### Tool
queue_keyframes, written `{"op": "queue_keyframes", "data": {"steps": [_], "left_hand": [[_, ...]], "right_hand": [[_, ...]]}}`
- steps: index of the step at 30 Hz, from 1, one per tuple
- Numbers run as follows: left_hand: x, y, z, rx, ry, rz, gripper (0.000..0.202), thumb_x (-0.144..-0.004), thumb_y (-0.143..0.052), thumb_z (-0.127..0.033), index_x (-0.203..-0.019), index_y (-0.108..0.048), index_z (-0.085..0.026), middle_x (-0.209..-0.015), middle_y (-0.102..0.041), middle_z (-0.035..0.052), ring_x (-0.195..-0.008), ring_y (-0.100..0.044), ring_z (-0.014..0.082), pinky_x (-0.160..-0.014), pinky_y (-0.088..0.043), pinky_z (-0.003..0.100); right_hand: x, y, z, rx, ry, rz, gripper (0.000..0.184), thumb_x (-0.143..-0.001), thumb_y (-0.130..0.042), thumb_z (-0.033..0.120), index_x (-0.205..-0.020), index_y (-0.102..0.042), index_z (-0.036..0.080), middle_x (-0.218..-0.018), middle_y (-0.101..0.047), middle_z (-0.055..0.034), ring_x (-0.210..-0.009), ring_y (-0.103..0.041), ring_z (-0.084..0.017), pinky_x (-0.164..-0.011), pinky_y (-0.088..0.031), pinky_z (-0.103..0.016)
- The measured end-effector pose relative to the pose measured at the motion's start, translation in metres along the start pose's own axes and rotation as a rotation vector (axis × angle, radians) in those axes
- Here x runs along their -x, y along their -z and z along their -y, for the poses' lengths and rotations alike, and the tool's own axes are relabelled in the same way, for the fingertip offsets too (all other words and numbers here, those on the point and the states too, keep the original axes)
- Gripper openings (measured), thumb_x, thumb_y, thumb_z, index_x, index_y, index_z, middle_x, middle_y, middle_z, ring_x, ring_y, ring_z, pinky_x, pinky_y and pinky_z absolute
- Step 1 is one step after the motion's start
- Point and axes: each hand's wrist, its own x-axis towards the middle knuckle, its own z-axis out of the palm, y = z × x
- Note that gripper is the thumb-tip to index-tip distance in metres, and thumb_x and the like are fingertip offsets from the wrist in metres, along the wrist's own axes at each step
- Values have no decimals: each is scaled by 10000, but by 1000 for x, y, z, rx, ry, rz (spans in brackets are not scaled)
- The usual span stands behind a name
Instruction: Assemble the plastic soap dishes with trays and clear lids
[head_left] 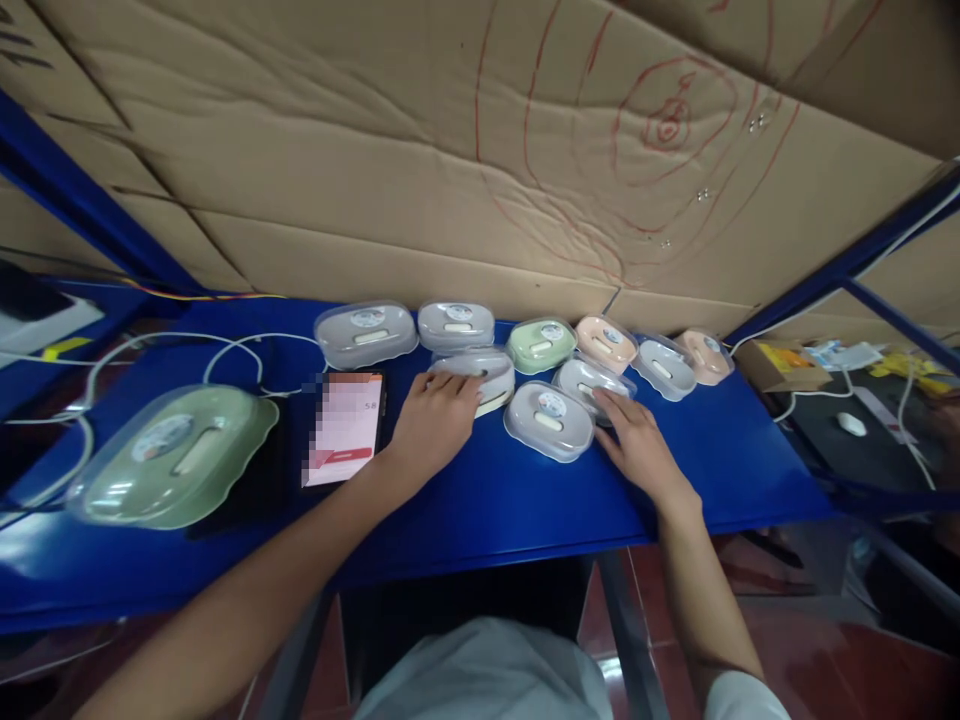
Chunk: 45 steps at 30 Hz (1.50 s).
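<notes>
My left hand (442, 415) is closed over the left part of a grey soap box (495, 374) with a clear lid, its fingers bent across the top and hiding part of it. My right hand (637, 440) has its fingers stretched against the right edge of another grey soap box (589, 378). Its thumb stands apart, close to a third grey soap box (551, 420) in front. Behind these sit a green soap box (541, 345), a peach soap box (606, 343) and several more grey ones.
A large green lidded box (180, 455) stands at the left on the blue table (480, 510). Beside it lies a phone (356, 420) with a lit screen. White cables (97, 375) loop at the left. Cardboard (360, 180) walls the back; a small carton (787, 368) sits far right.
</notes>
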Motion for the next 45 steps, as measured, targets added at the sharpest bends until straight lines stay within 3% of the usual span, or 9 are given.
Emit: {"op": "queue_keyframes", "data": {"steps": [6,13,21,23,27,31,36,41,45], "left_hand": [[-1,8,0,-59,-33,-111,462,-1021,-403,-26,-1335,-703,-185,-1331,-735,177,-1209,-697,362,-1005,-500,519],[8,10,-19,-46,14,127,328,-1118,-478,-345,-1050,-747,-172,-846,-769,115,-787,-760,270,-741,-546,353],[13,4,-26,49,-35,123,280,-1079,-577,-288,-1283,-705,-144,-1183,-784,159,-1098,-750,346,-969,-560,466],[14,4,-29,47,-23,139,285,-1066,-602,-267,-1304,-697,-143,-1214,-776,162,-1116,-744,350,-965,-557,461],[13,7,-31,2,-4,200,247,-1051,-624,-238,-1260,-714,-143,-1143,-784,159,-1079,-751,351,-935,-557,452],[10,9,-26,-26,18,260,238,-1066,-603,-236,-1248,-724,-144,-1084,-789,148,-1036,-760,349,-889,-564,450],[11,8,-28,-39,6,257,254,-1048,-641,-241,-1253,-721,-115,-1164,-769,176,-1111,-739,375,-940,-568,487],[15,7,-35,-63,-10,174,303,-1059,-615,-257,-1317,-686,-114,-1337,-714,217,-1232,-698,379,-1021,-558,503],[18,7,-36,-99,-9,177,386,-1065,-608,-267,-1414,-643,-108,-1382,-704,222,-1268,-689,384,-1107,-519,523]], "right_hand": [[-27,18,-37,-34,37,166,465,-1120,-497,467,-1526,-609,270,-1481,-701,-114,-1370,-655,-349,-1135,-544,-602],[-67,23,-53,-114,95,205,490,-1130,-432,524,-1462,-676,259,-1317,-782,-92,-1193,-735,-329,-1073,-582,-553],[-56,28,-8,-87,59,-197,438,-1149,-422,392,-1516,-623,265,-1402,-735,-98,-1324,-662,-353,-1145,-493,-620],[-52,35,14,-182,157,-80,447,-1130,-514,451,-1545,-591,305,-1414,-734,-76,-1317,-677,-327,-1153,-508,-578],[-45,33,51,-239,359,258,828,-989,-739,600,-1697,-376,369,-1721,-466,-74,-1557,-482,-366,-1238,-452,-611],[-47,19,50,-234,376,168,577,-1101,-614,393,-1653,-448,373,-1632,-580,-59,-1511,-551,-303,-1220,-487,-579],[-43,23,37,-126,365,-226,466,-1075,-540,127,-1471,-649,348,-1412,-749,-37,-1303,-702,-282,-1078,-582,-519],[-37,22,70,-91,553,-44,339,-1085,-602,215,-1407,-707,243,-1252,-817,-62,-1130,-781,-227,-976,-647,-389],[-41,6,84,38,459,89,498,-1077,-652,443,-1465,-664,131,-1377,-752,-179,-1235,-739,-341,-1027,-629,-504]]}}
